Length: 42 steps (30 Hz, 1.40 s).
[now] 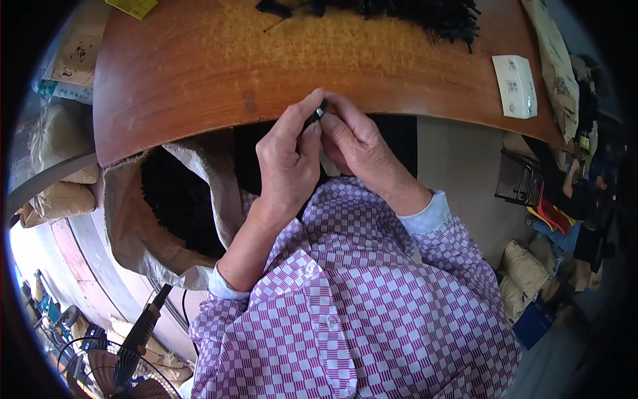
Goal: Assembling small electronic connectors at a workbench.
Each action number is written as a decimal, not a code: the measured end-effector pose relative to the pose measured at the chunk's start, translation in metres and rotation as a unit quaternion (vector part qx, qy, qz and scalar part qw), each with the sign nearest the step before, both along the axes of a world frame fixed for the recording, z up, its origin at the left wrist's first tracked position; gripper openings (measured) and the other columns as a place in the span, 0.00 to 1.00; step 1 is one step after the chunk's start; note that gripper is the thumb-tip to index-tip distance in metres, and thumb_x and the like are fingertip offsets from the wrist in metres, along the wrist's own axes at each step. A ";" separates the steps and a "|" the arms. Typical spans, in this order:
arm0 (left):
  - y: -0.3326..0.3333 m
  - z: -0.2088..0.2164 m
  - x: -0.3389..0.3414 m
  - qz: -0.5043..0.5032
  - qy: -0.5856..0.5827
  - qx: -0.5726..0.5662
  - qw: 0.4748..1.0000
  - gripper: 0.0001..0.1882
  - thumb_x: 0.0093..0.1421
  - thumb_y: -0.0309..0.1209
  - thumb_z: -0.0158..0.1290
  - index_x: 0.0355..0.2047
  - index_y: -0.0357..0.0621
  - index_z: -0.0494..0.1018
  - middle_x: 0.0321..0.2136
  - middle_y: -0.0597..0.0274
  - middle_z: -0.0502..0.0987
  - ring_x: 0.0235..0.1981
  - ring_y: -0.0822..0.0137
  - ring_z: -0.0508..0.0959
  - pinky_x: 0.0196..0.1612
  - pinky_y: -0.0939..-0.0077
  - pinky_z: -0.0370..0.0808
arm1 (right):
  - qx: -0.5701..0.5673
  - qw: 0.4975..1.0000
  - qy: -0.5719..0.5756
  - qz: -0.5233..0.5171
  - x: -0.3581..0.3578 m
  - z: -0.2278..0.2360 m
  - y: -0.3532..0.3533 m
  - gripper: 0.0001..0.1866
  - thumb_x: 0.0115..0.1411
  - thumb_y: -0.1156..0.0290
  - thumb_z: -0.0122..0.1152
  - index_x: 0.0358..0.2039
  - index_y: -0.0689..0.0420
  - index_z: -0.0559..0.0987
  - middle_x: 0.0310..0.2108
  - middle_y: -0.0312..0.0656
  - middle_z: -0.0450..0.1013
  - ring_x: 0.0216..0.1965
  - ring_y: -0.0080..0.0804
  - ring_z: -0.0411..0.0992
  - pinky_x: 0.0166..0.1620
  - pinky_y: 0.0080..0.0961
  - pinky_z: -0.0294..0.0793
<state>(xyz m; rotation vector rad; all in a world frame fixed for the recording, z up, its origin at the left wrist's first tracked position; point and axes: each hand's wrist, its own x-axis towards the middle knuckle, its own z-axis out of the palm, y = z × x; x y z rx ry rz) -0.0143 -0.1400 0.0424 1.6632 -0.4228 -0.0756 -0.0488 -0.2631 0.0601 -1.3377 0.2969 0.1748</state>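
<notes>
My left hand (289, 159) and my right hand (365, 146) meet just off the near edge of the wooden table (199, 80). Pinched between their fingertips is a small black piece with a pale, shiny end (321, 110); most of it is hidden by the fingers, so its kind does not show. Both hands are closed, thumbs pressed close together. Across the table, at its far side, lies a heap of thin black parts (425, 16). Below the table's left side, an open woven sack (123, 226) holds a dark mass of black pieces (176, 199).
A white printed packet (515, 86) lies at the table's right, beside a pale sack (558, 73). Something yellow (135, 6) rests at the far left corner. A fan (113, 372) stands at lower left. Stuffed sacks (63, 143) line the left; a person (575, 176) is at far right.
</notes>
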 end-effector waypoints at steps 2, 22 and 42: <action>0.006 0.001 0.002 0.021 -0.040 0.057 0.997 0.19 0.55 0.14 0.49 0.48 0.37 0.72 0.37 0.49 0.78 0.38 0.58 0.80 0.38 0.74 0.76 | -0.010 0.999 0.004 0.030 0.005 0.001 0.003 0.16 0.69 0.68 0.44 0.56 0.56 0.66 0.23 0.25 0.60 0.21 0.09 0.56 0.22 0.09 0.56; 0.126 0.017 -0.008 0.193 0.030 0.163 0.967 0.26 0.56 0.21 0.54 0.56 0.42 0.64 0.53 0.54 0.69 0.40 0.68 0.77 0.36 0.79 0.73 | -0.615 0.683 -0.383 0.096 0.136 -0.029 -0.041 0.08 0.59 0.70 0.58 0.40 0.55 0.76 0.27 0.41 0.75 0.27 0.30 0.76 0.29 0.23 0.76; 0.009 0.005 -0.003 -0.113 0.130 -0.126 0.977 0.22 0.57 0.23 0.56 0.49 0.36 0.61 0.28 0.59 0.75 0.31 0.72 0.78 0.31 0.81 0.77 | -0.139 0.969 -0.200 -0.039 -0.020 0.006 -0.002 0.04 0.65 0.72 0.53 0.33 0.57 0.72 0.25 0.26 0.66 0.25 0.09 0.63 0.25 0.09 0.63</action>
